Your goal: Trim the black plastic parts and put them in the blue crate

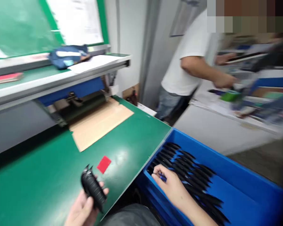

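1. The left hand (81, 210) is closed round a bundle of black pieces (93, 188). Its grip wraps the bundle's lower half, thumb on the near side, and the pointed ends stick out above the grip.
2. These pieces look slim, stiff, light and smooth, probably plastic. Loose ones could slide out of a bunch, so a hold round the middle seems safest.
3. The right hand (172, 188) is to the right of that grip, inside the blue bin (226, 160), fingers curled down onto the rows of black pieces (193, 175). The blur hides whether its grip pinches one.
4. Just beyond the left grip a red card (103, 164) lies flat on the green worktop (49, 175).
5. Farther off lies a cardboard sheet (101, 122). Far to the right, a co-worker (191, 56) stands at another worktop (214, 128).
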`<state>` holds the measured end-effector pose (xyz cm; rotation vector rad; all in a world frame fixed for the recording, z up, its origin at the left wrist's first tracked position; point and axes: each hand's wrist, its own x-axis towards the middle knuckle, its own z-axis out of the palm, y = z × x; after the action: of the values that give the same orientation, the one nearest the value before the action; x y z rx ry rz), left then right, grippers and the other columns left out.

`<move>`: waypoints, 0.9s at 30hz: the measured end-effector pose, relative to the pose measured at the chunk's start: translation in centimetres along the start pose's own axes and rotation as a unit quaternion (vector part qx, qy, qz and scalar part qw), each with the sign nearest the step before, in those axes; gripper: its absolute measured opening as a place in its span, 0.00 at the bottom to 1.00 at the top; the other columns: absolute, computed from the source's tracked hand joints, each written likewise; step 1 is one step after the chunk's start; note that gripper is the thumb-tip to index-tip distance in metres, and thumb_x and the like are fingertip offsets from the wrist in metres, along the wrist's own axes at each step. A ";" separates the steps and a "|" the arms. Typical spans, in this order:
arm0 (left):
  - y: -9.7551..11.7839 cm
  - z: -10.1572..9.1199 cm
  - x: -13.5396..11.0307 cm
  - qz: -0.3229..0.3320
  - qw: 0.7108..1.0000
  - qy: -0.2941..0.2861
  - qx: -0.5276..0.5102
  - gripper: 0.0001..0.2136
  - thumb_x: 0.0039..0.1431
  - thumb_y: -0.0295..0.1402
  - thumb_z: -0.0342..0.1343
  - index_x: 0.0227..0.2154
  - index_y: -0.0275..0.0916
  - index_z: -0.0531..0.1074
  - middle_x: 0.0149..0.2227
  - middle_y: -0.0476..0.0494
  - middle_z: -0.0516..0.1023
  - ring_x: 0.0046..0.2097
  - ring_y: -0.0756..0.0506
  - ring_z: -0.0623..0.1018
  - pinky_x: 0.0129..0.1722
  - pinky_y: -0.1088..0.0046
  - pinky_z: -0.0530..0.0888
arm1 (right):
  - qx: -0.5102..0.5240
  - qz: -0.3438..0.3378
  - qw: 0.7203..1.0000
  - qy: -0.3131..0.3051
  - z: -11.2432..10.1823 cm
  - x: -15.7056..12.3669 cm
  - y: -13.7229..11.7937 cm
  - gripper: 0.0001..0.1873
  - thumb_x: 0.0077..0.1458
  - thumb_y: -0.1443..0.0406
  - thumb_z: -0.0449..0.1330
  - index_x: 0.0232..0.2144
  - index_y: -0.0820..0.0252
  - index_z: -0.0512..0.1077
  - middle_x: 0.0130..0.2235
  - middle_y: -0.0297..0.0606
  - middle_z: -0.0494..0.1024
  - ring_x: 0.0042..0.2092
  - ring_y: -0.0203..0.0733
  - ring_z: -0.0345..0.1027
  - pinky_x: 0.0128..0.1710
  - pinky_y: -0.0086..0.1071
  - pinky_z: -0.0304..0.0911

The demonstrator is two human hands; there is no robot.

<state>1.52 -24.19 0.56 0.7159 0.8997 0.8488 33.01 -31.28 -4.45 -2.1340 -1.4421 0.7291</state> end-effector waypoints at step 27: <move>2.8 -1.7 -3.5 0.198 0.974 0.070 -0.080 0.21 0.48 0.39 0.65 0.45 0.44 0.67 0.46 0.42 0.73 0.45 0.43 0.75 0.46 0.66 0.70 | -0.023 -0.488 0.870 -0.074 5.5 2.9 -19.8 0.35 0.59 0.41 0.34 0.45 0.58 0.67 0.34 0.39 0.68 0.33 0.44 0.60 0.32 0.36 0.53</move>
<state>-2.10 -25.57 3.36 0.7112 0.8127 1.3248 16.65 -21.29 3.44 -1.0895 -2.3072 0.4386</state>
